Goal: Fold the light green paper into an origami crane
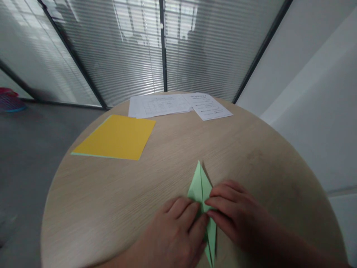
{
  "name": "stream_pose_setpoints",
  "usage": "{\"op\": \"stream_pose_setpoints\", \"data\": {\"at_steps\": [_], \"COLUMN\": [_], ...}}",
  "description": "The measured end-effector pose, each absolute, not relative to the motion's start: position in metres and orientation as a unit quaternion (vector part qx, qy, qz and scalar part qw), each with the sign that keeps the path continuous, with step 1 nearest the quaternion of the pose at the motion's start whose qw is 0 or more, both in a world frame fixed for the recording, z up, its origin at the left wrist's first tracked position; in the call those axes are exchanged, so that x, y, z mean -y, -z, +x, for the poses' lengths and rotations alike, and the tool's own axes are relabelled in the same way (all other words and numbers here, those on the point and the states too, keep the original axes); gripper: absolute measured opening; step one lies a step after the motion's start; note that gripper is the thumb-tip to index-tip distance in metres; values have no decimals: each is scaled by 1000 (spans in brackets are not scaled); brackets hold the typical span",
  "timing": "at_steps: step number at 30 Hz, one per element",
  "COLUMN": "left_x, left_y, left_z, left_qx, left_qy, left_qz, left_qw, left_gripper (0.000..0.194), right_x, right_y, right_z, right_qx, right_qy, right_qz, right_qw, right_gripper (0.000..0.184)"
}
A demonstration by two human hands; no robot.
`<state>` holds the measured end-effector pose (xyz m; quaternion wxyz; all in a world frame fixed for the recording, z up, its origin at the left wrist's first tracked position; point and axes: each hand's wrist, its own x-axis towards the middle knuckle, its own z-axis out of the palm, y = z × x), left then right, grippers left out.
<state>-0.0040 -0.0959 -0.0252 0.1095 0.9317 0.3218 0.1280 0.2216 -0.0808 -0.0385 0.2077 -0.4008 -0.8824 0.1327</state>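
A light green sheet of origami paper [200,182], folded into a long narrow diamond with a crease down its middle, lies on the table with one point facing away from me. My left hand [178,230] covers its lower left part, fingers curled and pressing on the paper. From the right, my right hand [234,212] grips the diamond's right edge, its fingertips at the centre crease close to my left thumb. The paper's middle is partly hidden beneath my fingers, while its lower tip shows below them.
Yellow paper [117,137] with a pale green edge under it lies at the left of the round wooden table [173,160]. Printed white sheets [158,104] lie at the far edge. Blinds-covered glass panels [134,56] stand behind. A red and blue basket [11,100] is on the floor, far left.
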Motion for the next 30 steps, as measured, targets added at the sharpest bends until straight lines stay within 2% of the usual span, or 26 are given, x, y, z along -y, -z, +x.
{"op": "stream_pose_setpoints", "data": {"at_steps": [4, 9, 12, 15, 17, 20, 25, 30], "left_x": [98, 96, 80, 53, 33, 12, 5, 8], "left_y": [18, -4, -16, -25, -29, -33, -35, -29], "left_z": [-3, -7, -23, -44, -56, -65, -65, -64], "left_qx": [-275, -235, -270, -370, -413, -374, -294, -306], "left_qy": [-152, -142, -216, -287, -269, -221, -144, -140], "left_qz": [941, 945, 924, 872, 847, 853, 879, 881], "left_qw": [123, 179, 162, 142, 198, 288, 347, 333], "left_gripper": [22, 22, 26, 18, 21, 22, 20, 15], "right_x": [84, 90, 88, 83, 79, 72, 59, 53], "right_y": [40, 44, 43, 42, 42, 44, 40, 30], "right_z": [219, 218, 219, 220, 222, 226, 229, 218], "right_qx": [882, 886, 900, 909, 917, 929, 941, 933], "right_qy": [-112, -69, -63, -65, -65, -74, -81, -84], "right_qz": [-411, -409, -378, -355, -335, -305, -282, -311], "right_qw": [202, 204, 206, 208, 209, 196, 170, 158], "right_gripper": [18, 22, 26, 29, 33, 37, 39, 17]}}
